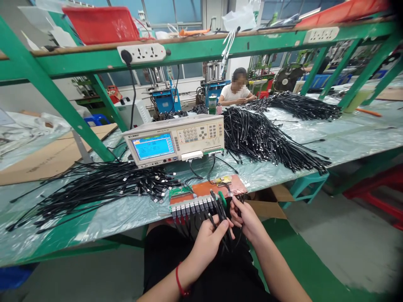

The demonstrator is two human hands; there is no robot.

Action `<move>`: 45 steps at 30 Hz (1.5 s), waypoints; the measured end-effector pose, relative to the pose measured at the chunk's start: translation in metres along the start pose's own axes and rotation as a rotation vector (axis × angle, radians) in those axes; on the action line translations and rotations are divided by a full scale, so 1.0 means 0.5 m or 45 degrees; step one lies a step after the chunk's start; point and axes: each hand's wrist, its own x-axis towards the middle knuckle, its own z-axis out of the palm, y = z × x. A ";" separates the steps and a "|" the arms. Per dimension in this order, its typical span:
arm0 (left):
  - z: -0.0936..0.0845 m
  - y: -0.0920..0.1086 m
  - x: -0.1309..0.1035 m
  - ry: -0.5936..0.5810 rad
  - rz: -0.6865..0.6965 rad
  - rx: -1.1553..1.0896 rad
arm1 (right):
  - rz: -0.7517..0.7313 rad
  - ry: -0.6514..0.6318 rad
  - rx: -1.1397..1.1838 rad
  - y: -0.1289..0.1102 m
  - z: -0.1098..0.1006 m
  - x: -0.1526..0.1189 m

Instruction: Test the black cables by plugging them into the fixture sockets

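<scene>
My left hand, with a red string at the wrist, is closed around several black cables at the table's front edge. Close on its right, my right hand pinches a black cable end beside the test board. Along the board's front edge runs a row of metal connectors, with black cables hanging down from them. Thin wires link the board to a white tester behind it, whose blue screen is lit.
Black cables lie in a pile at the left, and a larger cable heap lies at the right. Green frame posts rise from the table. Across the table sits a person. A teal stool stands at the right.
</scene>
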 end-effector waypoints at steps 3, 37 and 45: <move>-0.001 -0.003 0.002 -0.006 0.002 0.028 | -0.008 0.005 -0.013 0.005 0.000 -0.001; 0.012 -0.030 0.021 0.017 -0.042 0.062 | -0.346 0.322 -0.379 0.001 0.026 -0.054; 0.015 -0.029 0.015 0.014 -0.078 -0.268 | -0.204 0.299 -0.318 0.017 -0.004 -0.019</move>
